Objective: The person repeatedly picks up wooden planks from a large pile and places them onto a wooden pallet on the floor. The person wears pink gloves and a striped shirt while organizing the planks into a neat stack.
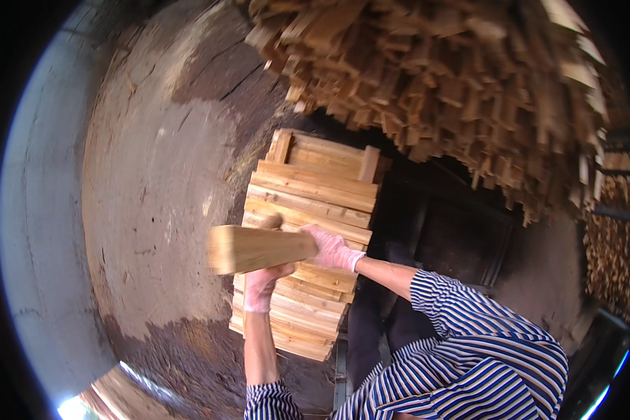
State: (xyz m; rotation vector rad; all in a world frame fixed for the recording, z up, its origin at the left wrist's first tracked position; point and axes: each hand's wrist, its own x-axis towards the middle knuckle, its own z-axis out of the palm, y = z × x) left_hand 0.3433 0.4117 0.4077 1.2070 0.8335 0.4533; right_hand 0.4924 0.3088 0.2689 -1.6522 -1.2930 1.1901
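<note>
A short, thick piece of light wood, smeared by motion at its left end, is held up above a stack of wooden slats. My right hand, in a thin pinkish-white glove, is closed around its right end. From below, my left hand, gloved alike, grips its near side; the wood partly hides those fingers. Beneath both hands the slats lie side by side in a layer. Two short upright-looking pieces, a left one and a right one, sit at the stack's far end.
A big heap of split wood pieces rises at the far right, with another pile beyond it. Bare, stained ground stretches to the left, bounded by a grey wall. My dark-trousered legs are right of the stack.
</note>
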